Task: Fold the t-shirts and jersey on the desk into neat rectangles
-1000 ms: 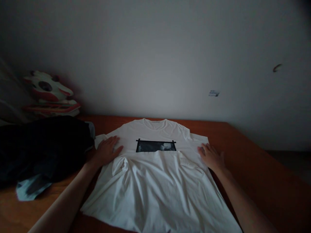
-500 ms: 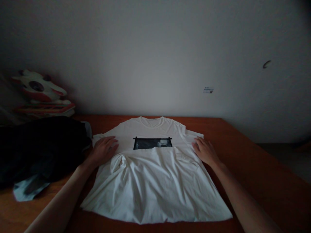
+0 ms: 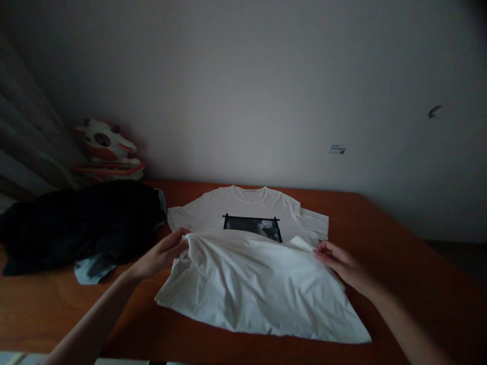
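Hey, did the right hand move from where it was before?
Yes. The right hand has come back nearer the camera, farther from the wall label, and now pinches the white shirt.

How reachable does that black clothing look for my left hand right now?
Probably yes: the black clothing lies to the left of your left hand, with nothing visible between them, though the hand would likely have to release the white T-shirt first.
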{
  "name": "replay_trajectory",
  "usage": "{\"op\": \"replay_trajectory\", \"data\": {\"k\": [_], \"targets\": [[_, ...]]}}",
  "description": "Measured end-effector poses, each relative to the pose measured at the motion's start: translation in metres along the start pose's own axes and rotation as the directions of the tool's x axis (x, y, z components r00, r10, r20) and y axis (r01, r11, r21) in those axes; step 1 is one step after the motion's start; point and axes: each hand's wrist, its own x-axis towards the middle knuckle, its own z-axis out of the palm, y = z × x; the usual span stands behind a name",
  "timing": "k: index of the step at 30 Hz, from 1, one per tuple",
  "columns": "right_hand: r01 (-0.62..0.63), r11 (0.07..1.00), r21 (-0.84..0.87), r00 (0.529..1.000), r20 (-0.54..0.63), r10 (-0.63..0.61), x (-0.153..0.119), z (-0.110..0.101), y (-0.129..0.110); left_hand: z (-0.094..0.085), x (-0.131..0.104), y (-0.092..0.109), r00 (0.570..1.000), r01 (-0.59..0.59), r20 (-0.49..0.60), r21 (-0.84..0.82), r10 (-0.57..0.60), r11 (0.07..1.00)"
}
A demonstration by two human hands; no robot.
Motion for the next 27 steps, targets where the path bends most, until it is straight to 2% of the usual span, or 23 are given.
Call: {"op": "replay_trajectory", "data": {"k": [2, 3, 5, 6, 8, 10, 11, 13, 15, 17, 19, 21, 24, 27], "targets": [[-0.134, 0.988, 0.077, 0.98, 0.157, 0.121, -0.013, -0.014, -0.008, -0.008, -0.011, 0.002, 0.984, 0.161, 0.09, -0.106, -0.151, 0.981], [-0.185, 0.979, 0.084, 0.958, 0.239, 0.161, -0.018, -0.019, -0.011, -0.01, -0.014, 0.0, 0.966, 0.233, 0.141, -0.108, -0.217, 0.966], [-0.214, 0.976, 0.042, 0.926, 0.326, 0.189, -0.023, -0.025, -0.013, -0.011, -0.015, -0.006, 0.939, 0.304, 0.175, -0.02, -0.296, 0.952], [-0.187, 0.982, -0.002, 0.932, 0.317, 0.178, -0.023, -0.024, -0.011, -0.009, -0.012, -0.01, 0.946, 0.29, 0.131, 0.059, -0.296, 0.955], [-0.077, 0.989, -0.124, 0.975, 0.199, 0.101, -0.019, -0.015, -0.005, -0.001, -0.004, -0.017, 0.981, 0.194, -0.046, 0.249, -0.188, 0.949], [0.051, 0.968, -0.246, 0.999, 0.018, -0.048, -0.013, 0.0, 0.007, 0.009, 0.003, -0.026, 0.983, 0.068, -0.183, 0.437, 0.014, 0.897], [0.103, 0.949, -0.296, 0.991, -0.046, -0.122, -0.012, 0.008, 0.014, 0.014, 0.004, -0.031, 0.977, 0.003, -0.183, 0.519, 0.107, 0.855], [0.171, 0.912, -0.373, 0.973, -0.079, -0.215, -0.013, 0.022, 0.031, 0.021, 0.0, -0.042, 0.973, -0.111, -0.083, 0.645, 0.213, 0.756], [0.196, 0.881, -0.43, 0.971, -0.041, -0.236, -0.019, 0.03, 0.046, 0.026, -0.012, -0.051, 0.974, -0.179, 0.034, 0.723, 0.225, 0.667], [0.191, 0.863, -0.469, 0.972, -0.03, -0.231, -0.027, 0.031, 0.056, 0.029, -0.028, -0.056, 0.972, -0.211, 0.093, 0.754, 0.217, 0.622], [0.176, 0.852, -0.493, 0.974, -0.038, -0.224, -0.031, 0.027, 0.058, 0.029, -0.039, -0.055, 0.97, -0.222, 0.1, 0.741, 0.222, 0.634], [0.159, 0.845, -0.51, 0.978, -0.035, -0.205, -0.029, 0.023, 0.05, 0.027, -0.037, -0.05, 0.973, -0.192, 0.044, 0.698, 0.226, 0.69], [0.159, 0.832, -0.532, 0.975, -0.05, -0.218, -0.009, 0.025, 0.025, 0.016, -0.007, -0.043, 0.966, -0.084, -0.142, 0.622, 0.217, 0.779], [0.235, 0.81, -0.538, 0.942, -0.078, -0.326, 0.028, 0.04, 0.003, 0.003, 0.038, -0.044, 0.931, 0.016, -0.294, 0.622, 0.215, 0.783]]}}
